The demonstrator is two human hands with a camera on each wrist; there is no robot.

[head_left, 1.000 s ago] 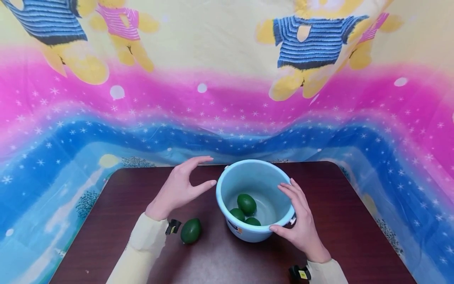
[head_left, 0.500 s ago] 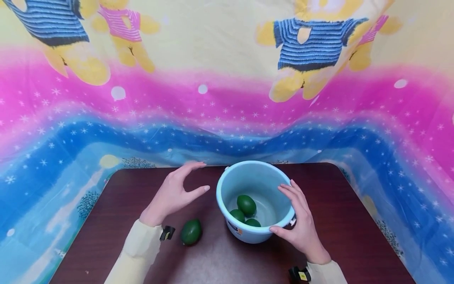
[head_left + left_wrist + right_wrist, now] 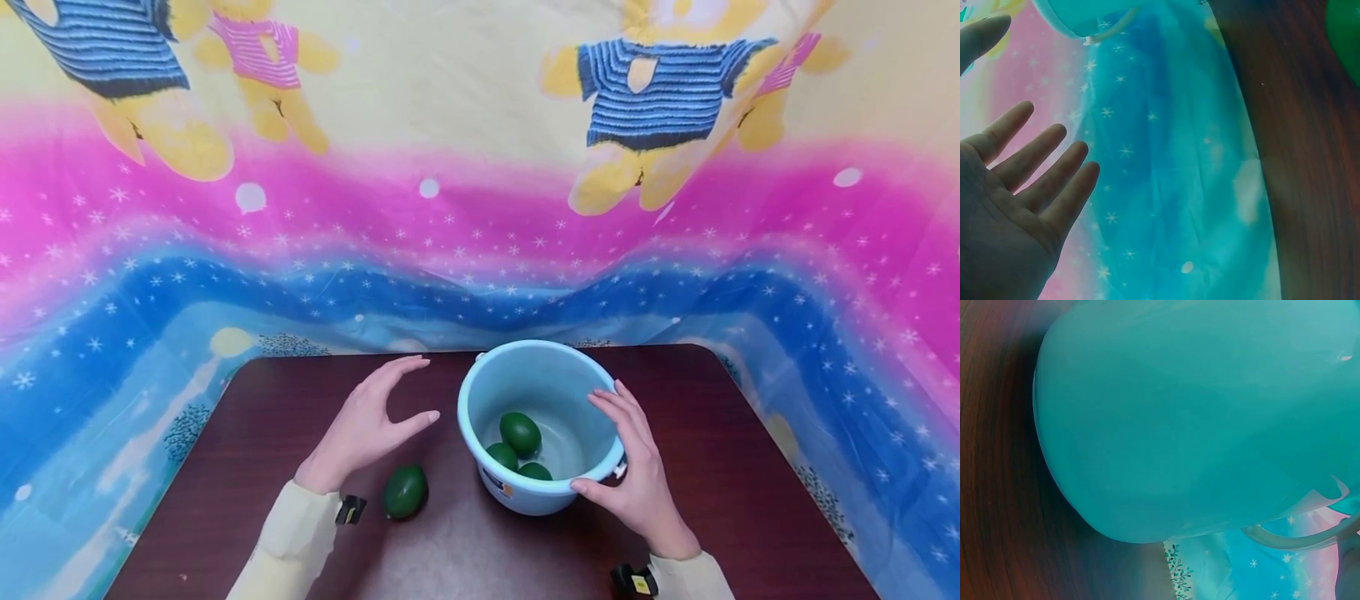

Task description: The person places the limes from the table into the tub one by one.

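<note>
A light blue bucket (image 3: 536,497) stands on the table, tilted slightly toward me in the head view. Inside lie three dark green oval fruits, the uppermost fruit (image 3: 521,433) resting against the others. My right hand (image 3: 637,467) grips the bucket's right rim, fingertips over the edge and thumb at the front; the right wrist view shows mostly the bucket's wall (image 3: 1191,425). Left of the bucket, my left hand (image 3: 362,429) hovers with fingers spread and nothing in it. Another dark green fruit (image 3: 405,492) lies on the table below that hand, near the wrist.
The dark brown table (image 3: 465,558) has rounded back corners. A patterned cloth (image 3: 450,242) with bears and snowflakes surrounds it at the back and sides. The bucket's pale handle (image 3: 1297,540) hangs at its side in the right wrist view.
My left hand has moved left and a little toward me, away from the bucket. The right hand, the bucket and the fruits stay in place.
</note>
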